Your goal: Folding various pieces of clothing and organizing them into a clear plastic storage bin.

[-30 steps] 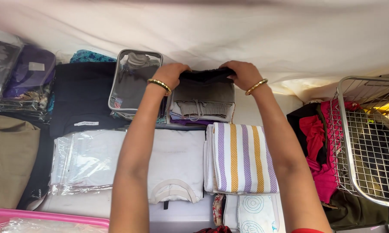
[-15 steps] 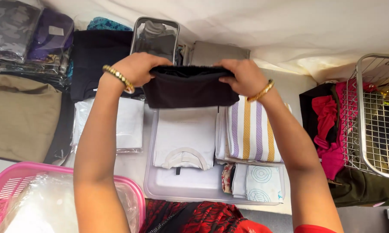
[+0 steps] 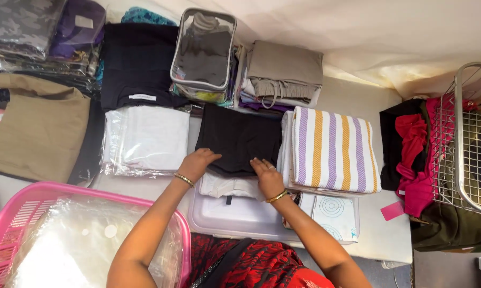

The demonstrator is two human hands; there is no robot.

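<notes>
Fingers (image 3: 211, 156) of the left hand (image 3: 198, 162) flat and released, resting on the near edge of the black folded garment (image 3: 238, 136); same for the right hand (image 3: 264, 176), fingers (image 3: 256, 164) spread on the cloth, clasping nothing.

Half a second back: held in the air, pinched between both hands. Now laid down at the middle of the desk (image 3: 358, 96), on top of a white folded garment (image 3: 227, 186) that peeks out at 6 o'clock, the pile sitting on a clear plastic tray (image 3: 235, 218). So, judged from this: set in place, only being smoothed.

Round the black garment, largest first:
- pink laundry basket (image 3: 16, 234) lined with clear plastic, at 8 o'clock, near the body
- tan folded garment (image 3: 35, 133) at 9 o'clock, well apart
- wire basket (image 3: 475, 138) at 3 o'clock, far edge, red and black clothes (image 3: 411, 144) draped beside it
- striped cloth (image 3: 331, 149), purple and yellow on white, just beside at 3 o'clock
- white bagged garment (image 3: 144, 138), just beside at 9 o'clock
- dark folded garment (image 3: 136, 64) at 11 o'clock
- grey folded trousers (image 3: 283, 72) at 1 o'clock
- clear zip pouch (image 3: 203, 50) at 12 o'clock
- gold bangle on each wrist
</notes>
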